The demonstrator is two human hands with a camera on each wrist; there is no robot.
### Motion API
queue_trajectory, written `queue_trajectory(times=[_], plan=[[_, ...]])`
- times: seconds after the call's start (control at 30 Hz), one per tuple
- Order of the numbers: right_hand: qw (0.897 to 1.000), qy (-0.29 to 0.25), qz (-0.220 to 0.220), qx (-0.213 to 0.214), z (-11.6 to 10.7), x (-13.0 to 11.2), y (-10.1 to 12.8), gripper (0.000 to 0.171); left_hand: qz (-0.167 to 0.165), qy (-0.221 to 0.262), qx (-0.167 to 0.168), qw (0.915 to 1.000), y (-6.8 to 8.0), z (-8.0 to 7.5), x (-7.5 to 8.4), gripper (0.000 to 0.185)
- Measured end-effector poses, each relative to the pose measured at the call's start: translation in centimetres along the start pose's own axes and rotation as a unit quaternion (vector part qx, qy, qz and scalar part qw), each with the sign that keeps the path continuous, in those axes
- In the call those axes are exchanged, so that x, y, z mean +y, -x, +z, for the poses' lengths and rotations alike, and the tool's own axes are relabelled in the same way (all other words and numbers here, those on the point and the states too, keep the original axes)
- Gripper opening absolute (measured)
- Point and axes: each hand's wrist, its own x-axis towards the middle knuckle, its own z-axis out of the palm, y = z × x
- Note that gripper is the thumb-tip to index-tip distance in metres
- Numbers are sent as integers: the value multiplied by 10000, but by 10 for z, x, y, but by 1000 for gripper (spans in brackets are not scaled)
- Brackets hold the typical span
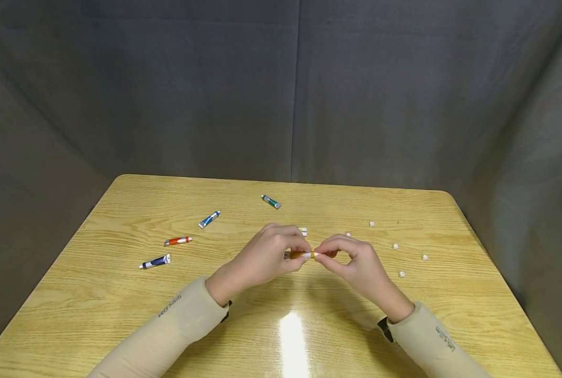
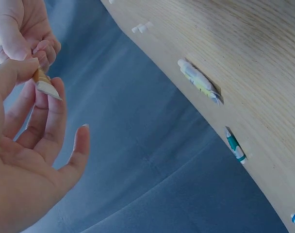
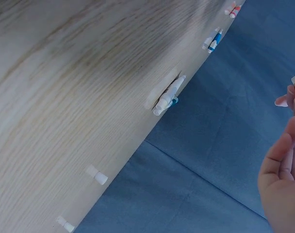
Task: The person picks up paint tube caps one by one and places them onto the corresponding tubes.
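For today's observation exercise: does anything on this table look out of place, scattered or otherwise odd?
Yes. Small white caps lie loose on the table's right side, apart from the paint tubes strewn at odd angles on the left. Both hands, left and right, pinch an orange tube. Nothing looks spilled.

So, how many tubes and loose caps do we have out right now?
orange tube, held: 1
other tubes, lying loose: 5
loose white caps: 5
Total: 11
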Motion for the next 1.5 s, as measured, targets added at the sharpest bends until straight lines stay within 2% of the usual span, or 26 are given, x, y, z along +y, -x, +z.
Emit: queue_trajectory(times=[0.2,0.33,0.5,0.67,0.8,1.23,1.5], plan=[[9998,73,84,-138,0,3,1,20,-27,-59,-2,10000,1,1,-2,5],[9986,450,70,-281,-2,4,3,25,-59,-80,-31,9999,2,1,-3,6],[9956,824,-355,-260,-4,5,3,32,-144,-140,-84,9998,3,0,-4,7],[9924,883,-837,-212,-2,5,2,31,-170,-182,-133,9996,3,0,-4,7],[9910,871,-1002,-190,0,5,1,30,-119,-159,-131,9997,2,1,-3,7],[9919,704,-1008,-305,1,5,1,20,40,-349,-13,9994,2,4,-1,7],[9890,1023,-975,-445,-1,5,3,24,9,-366,-27,9993,4,6,-3,7]])
